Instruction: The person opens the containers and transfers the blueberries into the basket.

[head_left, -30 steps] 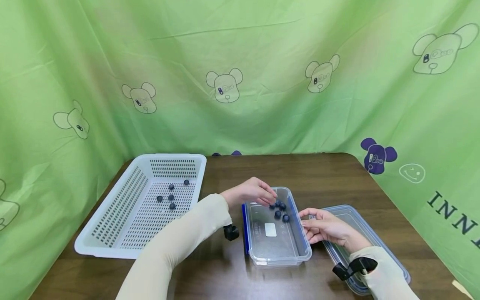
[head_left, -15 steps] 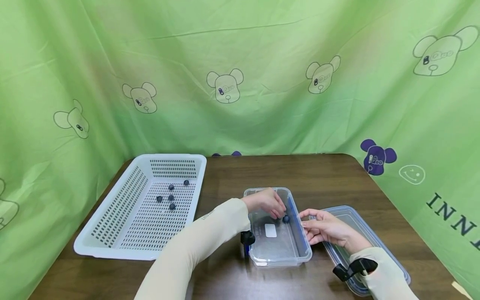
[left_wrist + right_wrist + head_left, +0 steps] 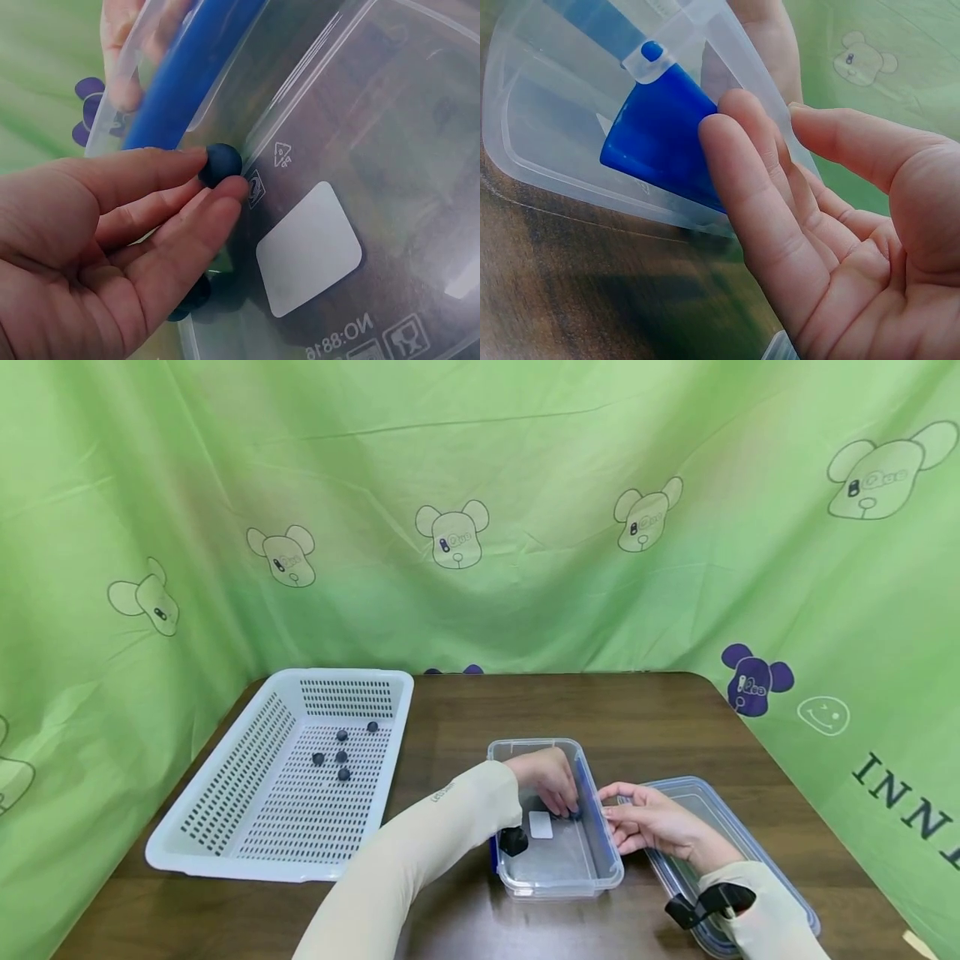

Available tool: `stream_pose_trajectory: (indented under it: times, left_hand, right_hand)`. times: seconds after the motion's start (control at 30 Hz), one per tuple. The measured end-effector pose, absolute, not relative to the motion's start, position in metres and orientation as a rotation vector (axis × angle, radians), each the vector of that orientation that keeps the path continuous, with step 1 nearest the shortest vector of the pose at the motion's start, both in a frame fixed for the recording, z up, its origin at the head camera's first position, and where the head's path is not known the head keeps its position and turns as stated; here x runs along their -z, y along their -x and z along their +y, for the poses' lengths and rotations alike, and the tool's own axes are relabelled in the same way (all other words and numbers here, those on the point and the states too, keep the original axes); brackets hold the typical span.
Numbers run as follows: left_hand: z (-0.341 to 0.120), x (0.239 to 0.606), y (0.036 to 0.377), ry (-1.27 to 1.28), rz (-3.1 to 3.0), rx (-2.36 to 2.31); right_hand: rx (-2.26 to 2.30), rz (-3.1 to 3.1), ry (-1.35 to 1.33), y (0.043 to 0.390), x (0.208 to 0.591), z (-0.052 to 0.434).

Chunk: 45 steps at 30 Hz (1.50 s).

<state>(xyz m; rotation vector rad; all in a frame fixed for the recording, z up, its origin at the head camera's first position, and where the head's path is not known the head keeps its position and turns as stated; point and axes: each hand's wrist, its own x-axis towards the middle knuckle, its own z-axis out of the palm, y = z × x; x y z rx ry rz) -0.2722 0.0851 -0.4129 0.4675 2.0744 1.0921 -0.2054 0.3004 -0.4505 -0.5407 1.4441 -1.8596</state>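
Observation:
A clear plastic container [image 3: 557, 865] with blue side latches [image 3: 592, 802] stands on the brown table. My left hand [image 3: 558, 792] reaches inside it. In the left wrist view my left hand [image 3: 216, 182] pinches a dark blueberry [image 3: 223, 160] between its fingertips against the container wall. A second berry [image 3: 196, 294] shows under the fingers. My right hand [image 3: 617, 814] lies outside the container's right wall. Its straight fingers [image 3: 731, 150] press the blue latch [image 3: 660, 135].
A white perforated basket [image 3: 225, 860] stands at the left with several blueberries [image 3: 342, 757] in it. The clear lid [image 3: 722, 817] lies under my right wrist. A white label [image 3: 540, 824] marks the container floor. Green curtains enclose the table [image 3: 637, 710].
My left hand has dropped into the container and moved toward its right wall, covering the berries that lay there. My right hand has stayed put.

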Motion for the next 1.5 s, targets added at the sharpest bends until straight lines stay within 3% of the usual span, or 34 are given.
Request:
stream_pose_trajectory:
  times: [0.87, 1.5]
  left_hand:
    - [0.082, 0.409, 0.277, -0.471, 1.873, -1.156]
    - [0.013, 0.366, 0.318, -0.445, 1.876, -1.468]
  right_hand:
    - [1.847, 1.452, 0.529, 0.207, 0.450, 0.301]
    - [1.850, 1.465, 0.540, 0.206, 0.451, 0.300]
